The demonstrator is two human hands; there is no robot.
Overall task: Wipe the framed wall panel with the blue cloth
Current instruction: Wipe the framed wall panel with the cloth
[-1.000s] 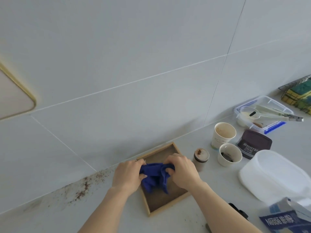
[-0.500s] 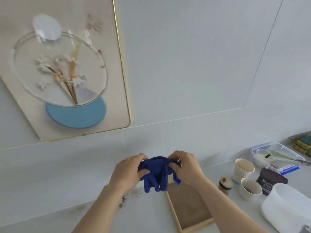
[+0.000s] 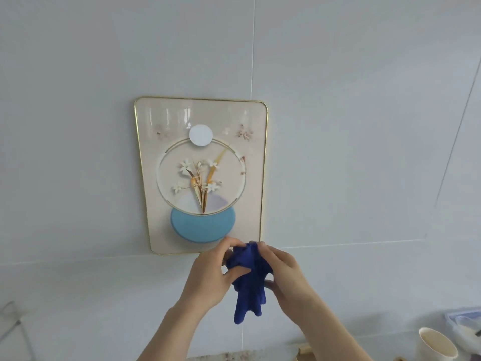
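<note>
A pale tiled wall held the framed wall panel (image 3: 200, 175). Just below its lower right corner, your left hand (image 3: 208, 276) and right hand (image 3: 282, 272) pinched the bunched blue cloth (image 3: 248, 278), likely gathering it for wiping.

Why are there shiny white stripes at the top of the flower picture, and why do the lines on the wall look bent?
In the head view, the stripes near the top of the framed wall panel are glare, light bouncing off its glossy face. The wall's tile lines lean because the wide-angle lens distorts the edges. The paper cup in the corner looks slightly soft.
</note>
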